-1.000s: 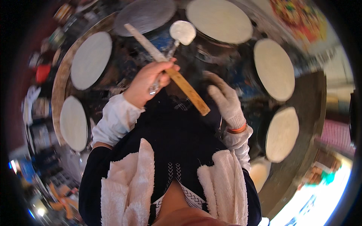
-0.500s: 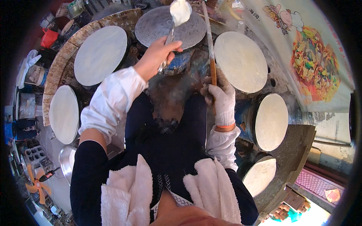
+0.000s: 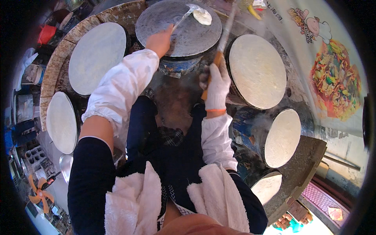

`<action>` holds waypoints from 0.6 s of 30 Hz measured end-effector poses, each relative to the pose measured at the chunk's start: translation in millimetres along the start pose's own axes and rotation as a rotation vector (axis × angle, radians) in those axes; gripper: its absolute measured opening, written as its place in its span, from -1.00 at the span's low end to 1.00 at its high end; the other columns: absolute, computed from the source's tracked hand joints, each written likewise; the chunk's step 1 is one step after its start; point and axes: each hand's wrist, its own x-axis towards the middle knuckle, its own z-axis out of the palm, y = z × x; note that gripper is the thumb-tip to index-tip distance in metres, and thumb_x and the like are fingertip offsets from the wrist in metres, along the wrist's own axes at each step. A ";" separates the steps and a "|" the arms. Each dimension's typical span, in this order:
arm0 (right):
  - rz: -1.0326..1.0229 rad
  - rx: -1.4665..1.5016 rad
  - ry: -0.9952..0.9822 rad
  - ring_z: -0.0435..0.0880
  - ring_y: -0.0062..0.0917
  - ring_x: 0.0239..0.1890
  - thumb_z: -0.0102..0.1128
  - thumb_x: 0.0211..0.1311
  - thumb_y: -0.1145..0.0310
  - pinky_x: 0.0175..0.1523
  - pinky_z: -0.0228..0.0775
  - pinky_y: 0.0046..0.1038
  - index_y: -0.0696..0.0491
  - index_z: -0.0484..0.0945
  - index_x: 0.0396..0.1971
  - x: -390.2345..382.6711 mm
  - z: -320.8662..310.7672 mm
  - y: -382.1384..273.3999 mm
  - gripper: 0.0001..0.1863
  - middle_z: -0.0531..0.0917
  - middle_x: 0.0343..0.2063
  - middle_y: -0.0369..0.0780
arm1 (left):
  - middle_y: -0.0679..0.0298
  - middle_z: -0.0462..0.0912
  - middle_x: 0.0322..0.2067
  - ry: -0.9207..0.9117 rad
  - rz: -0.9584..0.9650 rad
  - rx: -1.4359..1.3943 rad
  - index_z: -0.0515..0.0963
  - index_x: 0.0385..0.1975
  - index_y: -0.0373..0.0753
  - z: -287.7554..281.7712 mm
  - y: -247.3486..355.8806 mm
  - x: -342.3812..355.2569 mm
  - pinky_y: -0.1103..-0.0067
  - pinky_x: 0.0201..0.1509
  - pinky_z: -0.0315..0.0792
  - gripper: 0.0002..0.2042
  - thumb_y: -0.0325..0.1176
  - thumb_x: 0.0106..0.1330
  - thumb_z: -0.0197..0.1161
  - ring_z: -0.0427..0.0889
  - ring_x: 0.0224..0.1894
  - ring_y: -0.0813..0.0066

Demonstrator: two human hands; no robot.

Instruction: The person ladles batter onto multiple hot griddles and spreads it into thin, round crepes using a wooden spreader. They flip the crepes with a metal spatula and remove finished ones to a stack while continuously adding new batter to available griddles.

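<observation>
My bare left hand point(image 3: 159, 40) is closed on the handle of a metal ladle point(image 3: 177, 22), whose head lies over the grey round griddle point(image 3: 164, 34) at the top centre, beside a pale blob of batter point(image 3: 202, 17). My gloved right hand point(image 3: 215, 80) grips a long flat wooden stick point(image 3: 223, 43), pointing up along the griddle's right edge; its far end is blurred. Pale, thin rounds of batter cover griddles to the left point(image 3: 98, 58), lower left point(image 3: 61, 122), right point(image 3: 257, 70), lower right point(image 3: 282, 137) and bottom right point(image 3: 265, 188).
A curved worn ledge point(image 3: 53, 83) rings the griddles. An orange fan point(image 3: 41, 192), a red container point(image 3: 46, 36) and assorted clutter stand at the left. A printed banner point(image 3: 336, 81) with a food picture hangs at the right, above a pink patterned surface point(image 3: 323, 197).
My left hand has risen with the ladle, and batter from it now sits on the bare griddle. My right hand has taken hold of the stick and moved it upward to the griddle's right.
</observation>
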 end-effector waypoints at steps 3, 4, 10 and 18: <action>0.039 -0.130 -0.094 0.46 -0.67 -0.65 0.06 0.40 0.42 -0.68 0.22 -0.59 -0.07 0.39 0.34 28.2 24.8 34.4 -0.49 0.60 -0.41 -0.33 | -0.02 0.67 -0.16 0.146 0.001 -0.061 0.27 0.36 0.07 -17.0 -21.5 10.5 0.11 -0.18 0.55 -0.42 -0.35 0.30 0.15 0.68 -0.21 -0.09; 0.073 -0.174 -0.084 0.48 -0.64 -0.65 0.06 0.41 0.41 -0.66 0.20 -0.57 -0.08 0.44 0.30 44.3 21.3 54.1 -0.53 0.56 -0.46 -0.33 | 0.03 0.68 -0.18 0.268 0.031 -0.093 0.33 0.33 0.05 -27.1 -22.2 16.5 0.15 -0.19 0.55 -0.47 -0.32 0.31 0.16 0.69 -0.24 -0.04; 0.149 -0.059 0.035 0.29 -0.68 -0.76 -0.05 0.43 0.44 -0.69 0.06 -0.58 -0.15 0.33 0.39 29.6 24.0 48.7 -0.46 0.42 -0.61 -0.39 | -0.05 0.68 -0.29 0.840 0.123 -0.213 0.55 0.00 -0.26 -139.9 -69.0 12.9 0.23 -0.27 0.54 -0.72 -0.42 0.31 0.11 0.67 -0.31 -0.05; -0.292 -0.432 -0.033 0.50 -0.62 -0.61 0.10 0.28 0.34 -0.56 0.36 -0.46 -0.04 0.55 0.21 146.5 81.6 83.3 -0.53 0.53 -0.57 -0.31 | 0.52 0.31 -0.70 -0.012 -0.515 -1.325 0.45 -0.50 -0.13 -111.5 -61.8 -95.1 0.67 -0.63 0.05 -0.65 -0.02 0.33 0.34 0.21 -0.69 0.77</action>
